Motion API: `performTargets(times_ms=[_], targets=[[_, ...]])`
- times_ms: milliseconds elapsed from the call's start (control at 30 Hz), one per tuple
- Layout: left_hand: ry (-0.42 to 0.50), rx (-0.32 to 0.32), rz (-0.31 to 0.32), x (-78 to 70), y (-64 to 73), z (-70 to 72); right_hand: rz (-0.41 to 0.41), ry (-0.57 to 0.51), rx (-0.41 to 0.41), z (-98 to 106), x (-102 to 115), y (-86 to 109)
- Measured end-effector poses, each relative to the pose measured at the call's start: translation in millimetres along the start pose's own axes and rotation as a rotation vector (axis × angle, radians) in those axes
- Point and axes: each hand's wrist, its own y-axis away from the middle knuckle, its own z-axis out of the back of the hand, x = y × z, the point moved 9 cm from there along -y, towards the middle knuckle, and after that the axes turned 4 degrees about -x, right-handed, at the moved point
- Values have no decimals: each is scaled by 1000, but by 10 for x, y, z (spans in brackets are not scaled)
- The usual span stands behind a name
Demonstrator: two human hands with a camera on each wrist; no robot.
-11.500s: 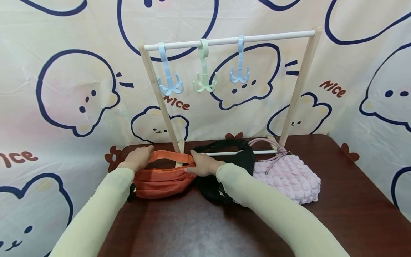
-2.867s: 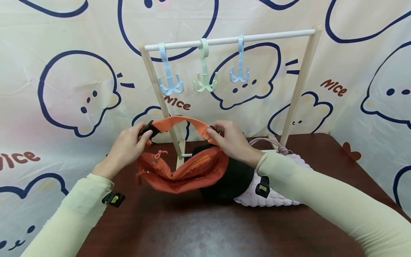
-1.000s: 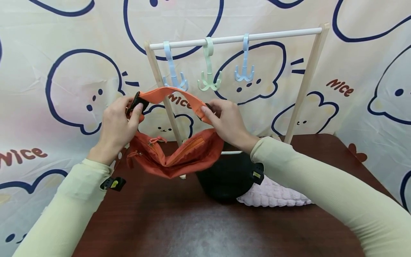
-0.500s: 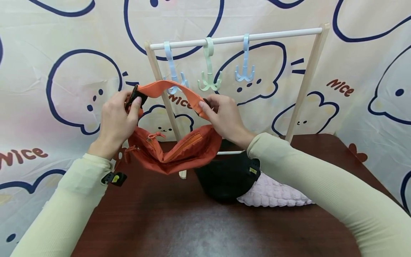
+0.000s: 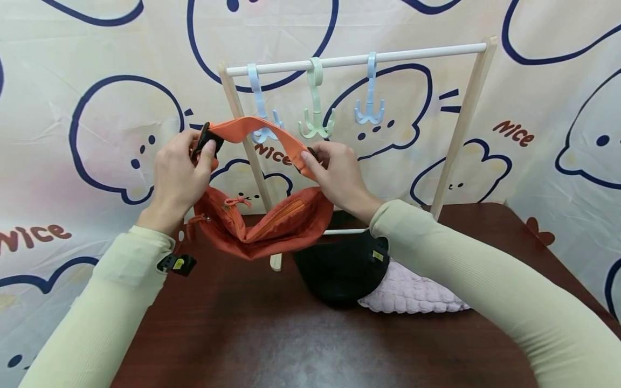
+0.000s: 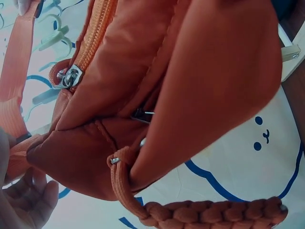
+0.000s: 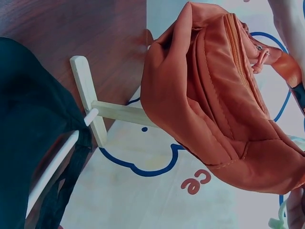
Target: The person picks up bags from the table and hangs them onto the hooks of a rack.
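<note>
Presently, an orange bag (image 5: 264, 237) is held up over the worktop (image 5: 291, 339), in front of the left post of the rack (image 5: 432, 53), its top edge sagged into a V. The strap (image 5: 252, 125) is pinched near the black buckle (image 5: 212, 143) by the left hand (image 5: 179, 178) and toward its other end by the right hand (image 5: 339, 175). The left blue hook (image 5: 264, 134) is partly overlapped by the arched strap; contact cannot be judged. A black bag (image 5: 337, 275) and a pink bag (image 5: 412, 291) are seen on the worktop.

Left arm (image 5: 104, 307): reaches forward, slanting inward; left hand (image 5: 178, 178): held up, pinches, thumb on the near side. Right arm (image 5: 466, 272): slants inward; right hand (image 5: 343, 175): held up, pinches, thumb likewise near
</note>
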Motion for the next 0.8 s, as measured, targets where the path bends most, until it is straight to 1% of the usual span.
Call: performTargets(times_ms=[500, 800], targets=[[-12, -16, 44, 34, -63, 0, -5, 17, 7, -58, 33, -49], [-8, 18, 87, 46, -114, -54, -15, 35, 14, -79, 27, -67]])
